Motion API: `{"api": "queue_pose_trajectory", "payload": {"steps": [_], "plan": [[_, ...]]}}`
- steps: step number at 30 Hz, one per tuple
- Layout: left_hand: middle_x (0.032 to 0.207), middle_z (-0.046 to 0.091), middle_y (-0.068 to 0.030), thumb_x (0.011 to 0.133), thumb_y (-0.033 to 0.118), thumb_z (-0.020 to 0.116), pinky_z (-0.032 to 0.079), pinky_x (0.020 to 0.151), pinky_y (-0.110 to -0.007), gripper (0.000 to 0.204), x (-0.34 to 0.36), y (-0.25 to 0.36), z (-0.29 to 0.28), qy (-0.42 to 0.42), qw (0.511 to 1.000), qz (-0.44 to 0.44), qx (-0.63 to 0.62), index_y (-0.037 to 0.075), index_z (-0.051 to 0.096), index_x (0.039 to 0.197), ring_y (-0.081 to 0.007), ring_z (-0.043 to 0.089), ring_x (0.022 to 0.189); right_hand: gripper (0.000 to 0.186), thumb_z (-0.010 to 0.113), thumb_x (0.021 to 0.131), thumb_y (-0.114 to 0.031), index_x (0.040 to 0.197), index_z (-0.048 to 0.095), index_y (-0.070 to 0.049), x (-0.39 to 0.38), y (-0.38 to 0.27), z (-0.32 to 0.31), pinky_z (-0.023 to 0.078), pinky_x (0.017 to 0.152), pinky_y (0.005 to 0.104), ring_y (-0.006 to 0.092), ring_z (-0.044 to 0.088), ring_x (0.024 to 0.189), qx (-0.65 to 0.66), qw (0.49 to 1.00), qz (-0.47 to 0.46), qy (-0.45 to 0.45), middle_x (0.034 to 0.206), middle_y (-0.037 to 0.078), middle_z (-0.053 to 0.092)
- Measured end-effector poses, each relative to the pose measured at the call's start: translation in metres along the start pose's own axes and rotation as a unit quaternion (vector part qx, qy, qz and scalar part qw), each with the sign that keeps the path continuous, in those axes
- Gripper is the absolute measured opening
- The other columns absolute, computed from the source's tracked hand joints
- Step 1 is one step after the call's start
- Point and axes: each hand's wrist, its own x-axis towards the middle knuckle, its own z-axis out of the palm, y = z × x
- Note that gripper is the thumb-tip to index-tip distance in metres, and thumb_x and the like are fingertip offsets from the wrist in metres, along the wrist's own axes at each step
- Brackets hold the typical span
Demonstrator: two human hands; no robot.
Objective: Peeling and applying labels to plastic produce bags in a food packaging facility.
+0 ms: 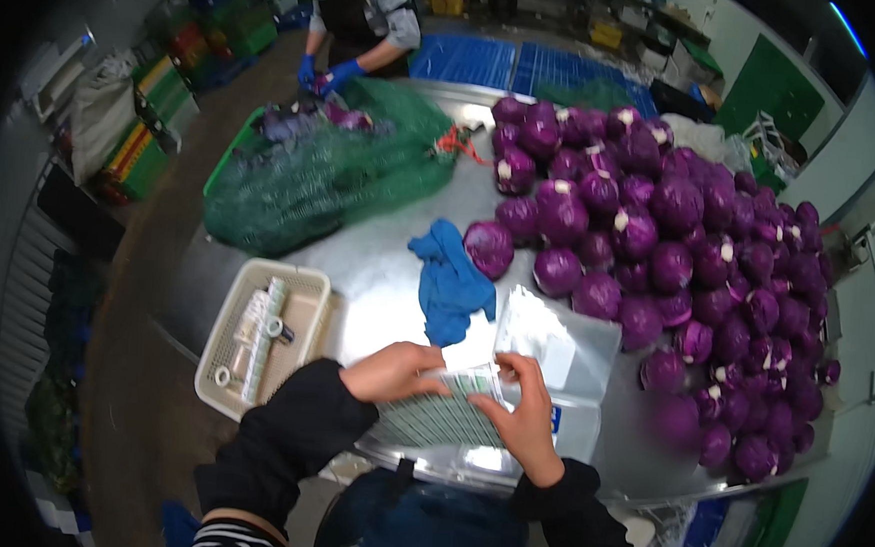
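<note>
At the front edge of the steel table [355,309], my left hand [396,376] and my right hand [524,419] hold a green-and-white patterned flat sheet or packet [438,424] by its top part, fingers pinched on it. To their right lie clear plastic bags [564,336]. Just beyond my hands lies a crumpled blue cloth [447,274]. A cream plastic basket [212,355] with label rolls [263,338] and small rings stands left of my left hand.
A large heap of red cabbages [662,207] covers the table's right side. A green mesh bag [323,186] lies at back left beside a green crate [222,165]. Across the table a co-worker [367,29] in blue gloves handles dark leaves. Stacked crates [146,125] stand left.
</note>
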Motion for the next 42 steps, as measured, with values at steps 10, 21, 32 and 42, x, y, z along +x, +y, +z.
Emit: {"api": "queue_pose_trajectory", "payload": {"steps": [10, 21, 32, 42], "plan": [[0.089, 0.064, -0.0150, 0.085, 0.022, 0.074, 0.049, 0.074, -0.043, 0.025, -0.006, 0.019, 0.011, -0.009, 0.997, -0.040, 0.060, 0.000, 0.067, 0.095, -0.0378, 0.062, 0.085, 0.048, 0.084, 0.076, -0.008, 0.117, 0.060, -0.004, -0.011, 0.001, -0.006, 0.045, 0.065, 0.0279, 0.0117, 0.053, 0.072, -0.030, 0.998, 0.020, 0.060, 0.081, 0.004, 0.062], [0.089, 0.064, -0.0112, 0.085, 0.014, 0.073, 0.050, 0.074, -0.040, 0.021, -0.003, 0.017, 0.024, 0.020, 0.993, 0.036, 0.111, 0.002, 0.065, 0.101, -0.0321, 0.063, 0.083, 0.013, 0.072, 0.090, -0.007, 0.095, 0.064, 0.001, -0.018, 0.018, -0.008, 0.047, 0.056, 0.0280, 0.0112, 0.061, 0.060, -0.006, 0.993, 0.103, -0.059, 0.071, 0.010, 0.070], [0.078, 0.069, -0.0105, 0.082, 0.015, 0.080, 0.047, 0.064, -0.032, 0.018, -0.011, 0.025, 0.023, 0.006, 0.995, -0.101, 0.004, 0.002, 0.072, 0.091, -0.0173, 0.062, 0.070, 0.018, 0.074, 0.090, -0.011, 0.087, 0.060, 0.000, -0.029, 0.017, -0.028, 0.042, 0.050, 0.0276, 0.0116, 0.055, 0.050, 0.029, 0.989, 0.110, -0.090, 0.062, 0.011, 0.065], [0.075, 0.069, -0.0136, 0.088, 0.017, 0.073, 0.050, 0.065, -0.036, 0.015, -0.022, 0.020, 0.010, 0.008, 0.992, -0.127, -0.016, 0.003, 0.071, 0.093, -0.0283, 0.066, 0.068, 0.030, 0.077, 0.086, -0.015, 0.075, 0.053, -0.002, -0.053, 0.024, -0.035, 0.030, 0.044, 0.0337, 0.0195, 0.038, 0.040, -0.064, 0.997, 0.010, -0.038, 0.049, 0.010, 0.043]]}}
